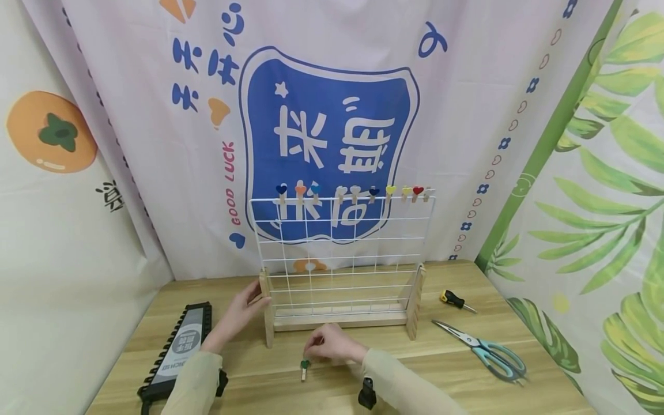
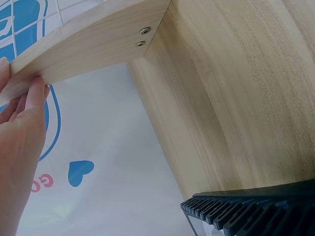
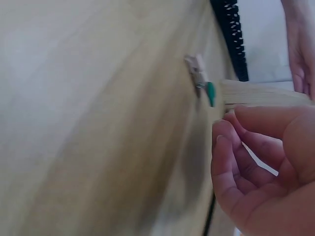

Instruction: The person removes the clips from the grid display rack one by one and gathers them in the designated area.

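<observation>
Green-heart clothespin (image 1: 304, 369) lies flat on the wooden table (image 1: 467, 369), just in front of my right hand (image 1: 332, 344) and in front of the wire grid rack (image 1: 342, 262). Head view: my right hand hovers low over the table with its fingers curled loosely downward, their tips just above and beside the clothespin; I cannot tell whether they touch it, and they hold nothing that I can see. My left hand (image 1: 240, 314) rests with straight fingers against the rack's left wooden upright (image 1: 267, 308). A row of heart-topped clothespins (image 1: 353, 193) is clipped along the top wire of the rack. A black tool case (image 1: 178, 351) lies to my left, a screwdriver (image 1: 456, 300) and a pair of scissors (image 1: 485, 349) to my right, well apart from the hands. A printed curtain (image 1: 332, 127) hangs behind the table.

Left wrist view: my left hand (image 2: 19, 147) lies open, its fingertips (image 2: 37, 88) pressed against the edge of the wooden upright (image 2: 83, 46); two screw heads (image 2: 142, 37) show in the wood, and the ribbed edge of the black case (image 2: 251, 211) shows at the lower corner.

Right wrist view: my right hand (image 3: 266, 172) is half curled, empty, fingertips (image 3: 224, 130) near the clothespin (image 3: 201, 78), which lies on the table apart from them.
</observation>
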Action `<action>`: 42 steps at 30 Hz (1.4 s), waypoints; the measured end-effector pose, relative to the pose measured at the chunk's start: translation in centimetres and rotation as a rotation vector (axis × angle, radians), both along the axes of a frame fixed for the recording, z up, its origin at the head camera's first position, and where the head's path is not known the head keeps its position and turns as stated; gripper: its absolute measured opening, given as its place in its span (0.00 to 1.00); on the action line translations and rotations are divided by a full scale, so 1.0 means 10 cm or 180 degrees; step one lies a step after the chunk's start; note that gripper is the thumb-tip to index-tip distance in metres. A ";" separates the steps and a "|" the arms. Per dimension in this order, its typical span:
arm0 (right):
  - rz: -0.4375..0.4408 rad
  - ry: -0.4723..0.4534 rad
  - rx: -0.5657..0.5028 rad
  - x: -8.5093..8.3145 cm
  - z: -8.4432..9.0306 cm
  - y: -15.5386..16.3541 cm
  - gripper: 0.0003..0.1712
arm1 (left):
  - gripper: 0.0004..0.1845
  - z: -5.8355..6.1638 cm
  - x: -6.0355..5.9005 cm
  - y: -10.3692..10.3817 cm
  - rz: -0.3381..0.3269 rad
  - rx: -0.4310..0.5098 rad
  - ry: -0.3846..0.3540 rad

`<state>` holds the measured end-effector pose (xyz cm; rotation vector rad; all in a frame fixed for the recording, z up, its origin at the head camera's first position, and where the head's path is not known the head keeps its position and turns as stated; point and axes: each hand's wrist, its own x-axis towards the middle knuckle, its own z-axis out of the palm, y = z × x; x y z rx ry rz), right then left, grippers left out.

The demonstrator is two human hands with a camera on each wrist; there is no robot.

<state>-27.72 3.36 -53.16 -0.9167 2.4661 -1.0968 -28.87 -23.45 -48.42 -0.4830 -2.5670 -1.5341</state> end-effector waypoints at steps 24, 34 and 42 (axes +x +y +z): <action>0.0077 0.1177 -0.0933 -0.04 1.44 0.06 0.10 | 0.32 -0.02 -0.01 0.01 0.0022 -0.0006 0.0110; 0.0021 0.1956 -0.1152 -0.11 2.30 0.06 0.11 | 0.33 -0.03 -0.01 0.00 0.0027 0.0019 0.0075; 0.0091 0.2286 -0.1157 -0.14 2.76 0.03 0.12 | 0.33 -0.05 -0.03 -0.01 0.0022 0.0029 0.0060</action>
